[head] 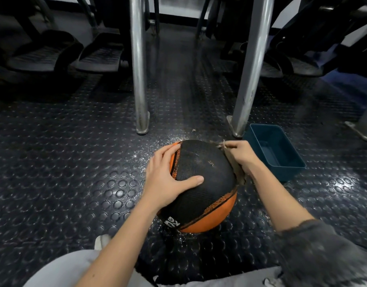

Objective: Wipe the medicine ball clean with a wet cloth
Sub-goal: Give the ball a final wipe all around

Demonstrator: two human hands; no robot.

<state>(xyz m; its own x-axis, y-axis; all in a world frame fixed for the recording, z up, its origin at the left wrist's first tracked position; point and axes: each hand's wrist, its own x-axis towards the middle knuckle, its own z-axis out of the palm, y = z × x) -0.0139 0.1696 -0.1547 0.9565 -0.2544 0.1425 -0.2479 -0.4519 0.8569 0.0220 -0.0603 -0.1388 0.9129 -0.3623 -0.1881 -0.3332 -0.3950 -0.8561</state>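
A black and orange medicine ball (pixel 201 183) sits on the studded rubber floor in front of me. My left hand (pixel 168 175) lies flat on its left side, fingers spread and thumb stretched across the black panel. My right hand (pixel 241 155) grips a brown wet cloth (pixel 238 172) and presses it against the ball's upper right side. Most of the cloth is hidden under that hand. Wet specks glisten on the floor around the ball.
A blue plastic tub (pixel 276 150) stands just right of the ball, close to my right wrist. Two steel legs (pixel 140 79) (pixel 249 75) rise behind the ball. Black machine pedals (pixel 99 54) stand farther back on the left. My knees are at the bottom edge.
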